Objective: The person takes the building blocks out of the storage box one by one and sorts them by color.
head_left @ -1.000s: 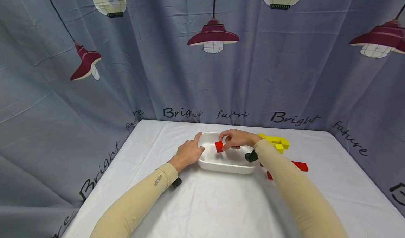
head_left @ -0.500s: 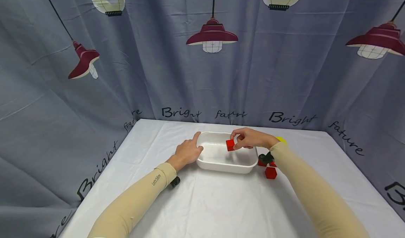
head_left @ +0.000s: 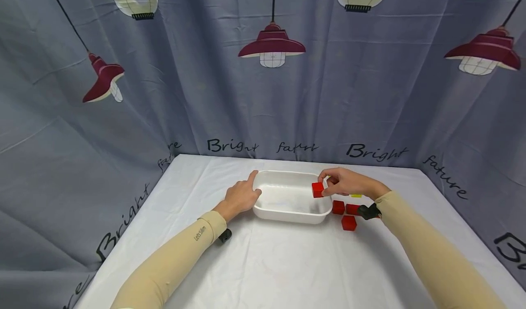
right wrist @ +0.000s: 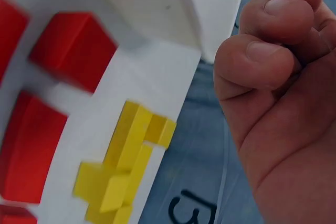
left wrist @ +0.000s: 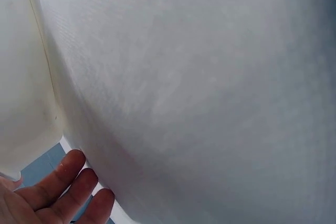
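A white rectangular container stands on the table. My left hand rests at its left rim, index finger stretched toward the far corner and thumb touching the side. In the left wrist view, the other fingers lie loosely extended near the container's edge. My right hand pinches a red cube above the container's right end. Only a sliver of that cube shows at the top of the right wrist view.
Several red blocks lie right of the container. Behind them are yellow blocks, mostly hidden by my right hand in the head view. A patterned grey-blue curtain hangs behind the white-covered table.
My right hand has moved right with the red cube, from over the container's middle to its right end. The left hand has stayed at the left rim.
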`<state>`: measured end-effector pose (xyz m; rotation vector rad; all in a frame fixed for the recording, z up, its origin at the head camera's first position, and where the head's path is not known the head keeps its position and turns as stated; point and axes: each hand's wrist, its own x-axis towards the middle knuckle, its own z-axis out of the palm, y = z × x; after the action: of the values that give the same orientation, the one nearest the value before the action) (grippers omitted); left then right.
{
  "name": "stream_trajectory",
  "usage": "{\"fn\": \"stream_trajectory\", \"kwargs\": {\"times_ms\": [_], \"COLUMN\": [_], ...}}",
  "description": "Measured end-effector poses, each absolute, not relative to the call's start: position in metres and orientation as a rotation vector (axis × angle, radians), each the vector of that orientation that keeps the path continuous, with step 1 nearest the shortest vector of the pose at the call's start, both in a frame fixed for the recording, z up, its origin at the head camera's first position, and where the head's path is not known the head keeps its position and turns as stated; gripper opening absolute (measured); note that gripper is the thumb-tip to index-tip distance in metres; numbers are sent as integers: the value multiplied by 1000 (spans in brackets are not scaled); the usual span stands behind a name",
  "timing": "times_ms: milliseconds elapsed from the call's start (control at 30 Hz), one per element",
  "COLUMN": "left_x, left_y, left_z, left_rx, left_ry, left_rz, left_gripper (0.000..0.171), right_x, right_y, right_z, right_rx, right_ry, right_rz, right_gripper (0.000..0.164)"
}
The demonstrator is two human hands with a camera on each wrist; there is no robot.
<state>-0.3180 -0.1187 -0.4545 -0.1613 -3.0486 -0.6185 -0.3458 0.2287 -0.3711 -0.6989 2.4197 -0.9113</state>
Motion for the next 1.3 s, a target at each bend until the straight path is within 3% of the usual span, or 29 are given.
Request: {"fn": "stream_trajectory", "kwargs": {"times_ms": [867,1300], "left_x": [-318,-317], "left_y": [-118,-119], "left_z": [-453,-451], "left_rx": [-157,-160], "left_ry": [-3060,-3062], "left_rz": [-620,-641], "left_gripper": [68,67], "right_x": [-311,-301], "right_y": [316,346], "right_z": [-386,-403], "right_rx": [-463,-401], "right_ry": [2544,2494], "right_rz": [-894,-947], "right_gripper": [48,45]}}
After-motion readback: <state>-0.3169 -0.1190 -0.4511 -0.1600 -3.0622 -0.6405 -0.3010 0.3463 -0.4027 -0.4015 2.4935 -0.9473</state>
